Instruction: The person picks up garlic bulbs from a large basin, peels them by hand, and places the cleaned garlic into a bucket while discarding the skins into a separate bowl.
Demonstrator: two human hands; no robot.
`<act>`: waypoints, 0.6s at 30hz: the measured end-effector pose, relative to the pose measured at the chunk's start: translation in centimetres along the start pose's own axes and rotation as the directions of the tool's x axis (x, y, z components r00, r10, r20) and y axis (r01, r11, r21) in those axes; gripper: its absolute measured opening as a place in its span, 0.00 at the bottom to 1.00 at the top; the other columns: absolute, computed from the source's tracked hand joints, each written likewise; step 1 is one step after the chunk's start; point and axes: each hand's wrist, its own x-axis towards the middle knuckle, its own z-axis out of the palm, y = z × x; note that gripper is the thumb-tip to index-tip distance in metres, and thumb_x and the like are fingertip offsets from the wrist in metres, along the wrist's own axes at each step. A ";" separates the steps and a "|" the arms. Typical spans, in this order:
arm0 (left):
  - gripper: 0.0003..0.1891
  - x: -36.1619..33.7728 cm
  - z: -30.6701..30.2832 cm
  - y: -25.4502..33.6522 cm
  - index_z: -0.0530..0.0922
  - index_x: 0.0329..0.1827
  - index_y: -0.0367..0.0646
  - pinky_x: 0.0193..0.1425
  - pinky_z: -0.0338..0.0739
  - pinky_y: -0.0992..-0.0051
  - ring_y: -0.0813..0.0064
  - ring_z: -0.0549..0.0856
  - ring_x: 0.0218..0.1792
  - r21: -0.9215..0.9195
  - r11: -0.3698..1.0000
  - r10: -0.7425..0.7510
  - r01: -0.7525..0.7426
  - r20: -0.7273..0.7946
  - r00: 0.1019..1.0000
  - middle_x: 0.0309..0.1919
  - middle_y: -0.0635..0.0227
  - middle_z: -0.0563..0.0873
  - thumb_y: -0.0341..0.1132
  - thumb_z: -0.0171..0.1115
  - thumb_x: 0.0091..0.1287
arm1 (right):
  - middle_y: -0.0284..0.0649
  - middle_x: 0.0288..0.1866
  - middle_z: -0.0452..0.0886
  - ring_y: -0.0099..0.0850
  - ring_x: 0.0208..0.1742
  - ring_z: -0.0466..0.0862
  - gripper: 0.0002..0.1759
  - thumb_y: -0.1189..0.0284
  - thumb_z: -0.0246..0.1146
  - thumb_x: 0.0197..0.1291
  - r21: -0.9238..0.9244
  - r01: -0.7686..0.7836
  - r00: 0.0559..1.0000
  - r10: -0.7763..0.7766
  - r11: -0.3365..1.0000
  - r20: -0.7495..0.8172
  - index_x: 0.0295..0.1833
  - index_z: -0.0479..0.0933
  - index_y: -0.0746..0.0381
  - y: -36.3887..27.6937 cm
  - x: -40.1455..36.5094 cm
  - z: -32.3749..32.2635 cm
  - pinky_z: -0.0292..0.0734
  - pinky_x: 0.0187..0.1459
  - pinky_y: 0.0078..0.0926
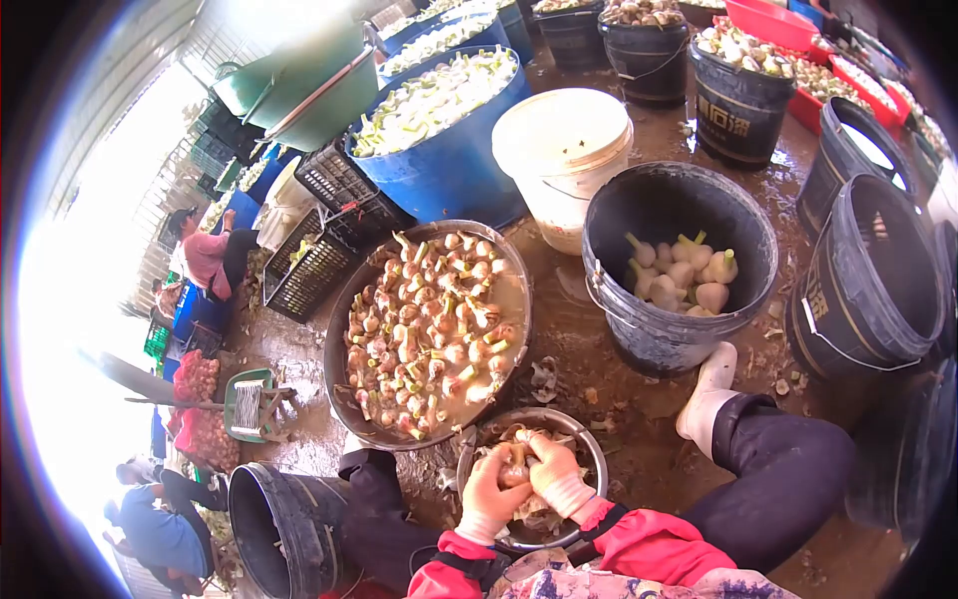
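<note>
Both my hands wear pale gloves and meet over a metal bowl [602,469] that holds loose garlic skins. My left hand [489,496] is closed around the lower side of a garlic bulb [514,469]. On the bulb's other side, my right hand [555,473] presses its fingers against the skin. Just beyond the bowl stands a wide basin [339,329] of unpeeled garlic bulbs with stems, partly in murky water. A black bucket [654,329] to the right holds several peeled white garlic bulbs [689,270].
A lidded white bucket [564,130] stands behind the basin, beside a blue tub [449,180] heaped with garlic. Black buckets [848,329] line the right. Another black bucket [289,529] lies tilted by my left leg. Two people [210,250] work at left. The brown floor is wet, with scattered peel.
</note>
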 end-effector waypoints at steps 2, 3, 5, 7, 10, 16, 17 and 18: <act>0.29 0.0 -0.5 0.7 0.65 0.63 0.45 0.43 0.81 0.71 0.65 0.84 0.39 -0.761 0.567 -0.332 0.316 0.140 0.933 0.45 0.58 0.81 0.31 0.67 0.58 | 0.44 0.53 0.81 0.32 0.54 0.80 0.22 0.80 0.59 0.58 0.171 -0.043 0.995 0.026 0.984 0.099 0.60 0.74 0.64 -0.6 0.7 -1.1 0.72 0.57 0.25; 0.25 0.1 -1.2 0.9 0.67 0.60 0.44 0.42 0.83 0.68 0.62 0.85 0.38 -0.873 0.355 -0.384 0.335 0.191 0.903 0.44 0.58 0.81 0.30 0.64 0.59 | 0.43 0.56 0.80 0.30 0.57 0.79 0.22 0.78 0.60 0.58 0.331 -0.104 0.979 0.037 0.938 0.203 0.60 0.73 0.66 -1.0 1.0 -1.5 0.71 0.58 0.24; 0.23 -0.1 -1.8 0.2 0.67 0.59 0.44 0.41 0.84 0.66 0.61 0.85 0.38 -0.937 0.190 -0.286 0.291 0.231 0.930 0.43 0.57 0.81 0.30 0.62 0.61 | 0.41 0.58 0.79 0.28 0.58 0.77 0.24 0.76 0.62 0.59 0.378 -0.149 0.968 0.057 0.914 0.244 0.62 0.72 0.67 -2.7 1.1 -2.2 0.70 0.60 0.23; 0.23 0.0 -2.0 0.2 0.67 0.60 0.43 0.42 0.84 0.68 0.63 0.85 0.38 -0.915 0.262 -0.308 0.306 0.222 0.925 0.44 0.58 0.81 0.30 0.61 0.61 | 0.42 0.58 0.79 0.28 0.59 0.77 0.26 0.75 0.63 0.59 0.409 -0.332 0.928 0.216 0.850 0.303 0.63 0.70 0.67 -4.0 1.0 -2.5 0.70 0.61 0.23; 0.24 0.0 -1.3 -1.3 0.66 0.61 0.41 0.44 0.82 0.69 0.67 0.84 0.39 -0.804 0.506 -0.312 0.312 0.167 0.935 0.43 0.60 0.80 0.30 0.59 0.61 | 0.43 0.59 0.79 0.30 0.60 0.77 0.27 0.76 0.64 0.57 0.186 -0.154 0.965 0.108 0.970 0.238 0.64 0.69 0.66 0.0 1.9 -0.8 0.69 0.61 0.23; 0.37 -0.3 0.2 -0.2 0.70 0.59 0.38 0.59 0.70 0.61 0.52 0.72 0.55 0.500 0.839 0.259 -0.214 -0.022 0.966 0.46 0.53 0.77 0.35 0.76 0.44 | 0.44 0.57 0.79 0.33 0.55 0.79 0.25 0.84 0.57 0.58 0.079 -0.160 0.987 0.157 0.984 0.038 0.63 0.71 0.63 0.2 0.6 0.7 0.70 0.58 0.21; 0.37 -0.3 0.2 0.1 0.70 0.59 0.38 0.59 0.70 0.61 0.52 0.72 0.55 0.500 0.839 0.261 -0.214 -0.024 0.965 0.46 0.53 0.77 0.35 0.76 0.44 | 0.44 0.57 0.79 0.33 0.55 0.79 0.25 0.84 0.57 0.58 0.078 -0.158 0.987 0.155 0.984 0.038 0.63 0.71 0.63 0.3 0.6 0.7 0.70 0.58 0.21; 0.35 -0.2 0.1 0.4 0.70 0.58 0.38 0.57 0.71 0.63 0.54 0.74 0.53 0.480 0.860 0.224 -0.176 -0.044 0.974 0.47 0.54 0.78 0.35 0.76 0.45 | 0.43 0.56 0.80 0.31 0.56 0.79 0.25 0.84 0.57 0.57 0.136 -0.148 0.989 0.146 0.979 0.030 0.62 0.72 0.63 0.4 0.7 0.7 0.70 0.58 0.22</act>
